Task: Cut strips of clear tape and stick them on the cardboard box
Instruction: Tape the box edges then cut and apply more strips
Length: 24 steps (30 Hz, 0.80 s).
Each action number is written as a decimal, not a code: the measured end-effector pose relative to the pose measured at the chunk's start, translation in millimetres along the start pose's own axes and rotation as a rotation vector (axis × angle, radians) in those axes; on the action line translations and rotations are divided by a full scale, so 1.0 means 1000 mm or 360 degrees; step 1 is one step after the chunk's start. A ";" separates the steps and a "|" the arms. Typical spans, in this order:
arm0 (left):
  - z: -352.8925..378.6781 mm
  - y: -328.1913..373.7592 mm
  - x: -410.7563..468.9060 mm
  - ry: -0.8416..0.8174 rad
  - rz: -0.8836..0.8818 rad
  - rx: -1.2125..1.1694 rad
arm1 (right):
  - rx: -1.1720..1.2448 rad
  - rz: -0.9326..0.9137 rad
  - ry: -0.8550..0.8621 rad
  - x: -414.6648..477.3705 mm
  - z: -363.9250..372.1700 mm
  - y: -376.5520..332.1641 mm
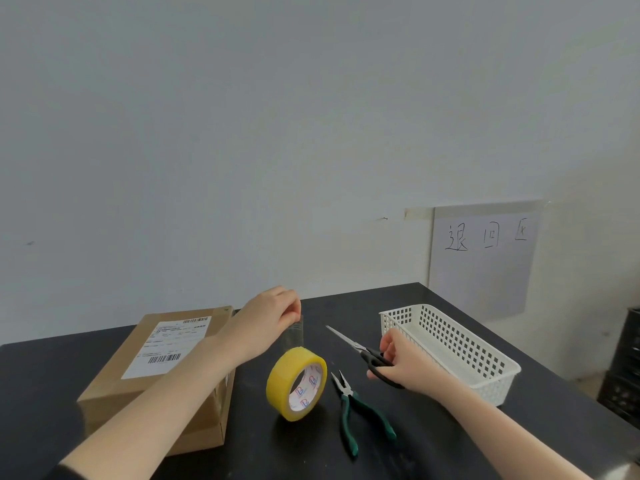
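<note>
Black bench (52,393) carries it all. Box (114,386): brown cardboard, white barcode label on top, lies flat at left. Roll (280,379) stands on edge mid-bench, just right of box; looks yellow, white core w/ red-blue logo. Clear strip (294,336) runs up from roll's top to left hand (266,317), which pinches its upper end.

Strip is nearly see-thru, so its edges are hard to make out. Label text is too small to read. Left forearm hides part of box.

Paper sign (485,261) on wall at right. White basket (491,389) at bench's right. Dark crate (623,368) is cut off by frame edge. Green-handled pliers (346,400) lie right of roll. Right hand (405,363) grips scissors (346,339) by black handles; blades look closed, tips toward strip, apart from it.
</note>
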<state>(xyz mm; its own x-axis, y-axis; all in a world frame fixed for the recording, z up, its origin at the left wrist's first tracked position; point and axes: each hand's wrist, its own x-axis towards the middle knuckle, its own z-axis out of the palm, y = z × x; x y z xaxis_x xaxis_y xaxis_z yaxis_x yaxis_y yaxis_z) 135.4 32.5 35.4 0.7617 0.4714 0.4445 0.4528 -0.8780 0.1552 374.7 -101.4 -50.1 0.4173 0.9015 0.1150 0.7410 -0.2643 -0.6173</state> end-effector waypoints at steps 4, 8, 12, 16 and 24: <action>0.002 0.000 0.002 0.0013 -0.0006 0.0018 | -0.0120 -0.0094 0.0012 -0.008 -0.017 -0.015; 0.005 -0.001 0.004 0.0029 -0.0025 0.0032 | -0.0231 -0.0159 0.0003 -0.011 -0.028 -0.019; 0.006 -0.002 0.004 0.0044 -0.0039 0.0037 | -0.0200 -0.0170 -0.0039 -0.011 -0.035 -0.013; 0.005 -0.002 0.005 0.0048 -0.0046 0.0032 | -0.0183 -0.0231 -0.0129 -0.014 -0.039 -0.014; 0.003 -0.002 0.005 0.0026 -0.0029 0.0001 | -0.0238 -0.0435 -0.0260 -0.016 -0.035 -0.044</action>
<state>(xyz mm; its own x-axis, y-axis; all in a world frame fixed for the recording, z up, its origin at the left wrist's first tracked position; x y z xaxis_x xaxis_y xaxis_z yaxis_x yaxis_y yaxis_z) 139.8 36.5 34.7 0.7459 0.4857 0.4558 0.4667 -0.8693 0.1627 354.1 -115.8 2.0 0.1124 0.9855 0.1268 0.8877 -0.0423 -0.4584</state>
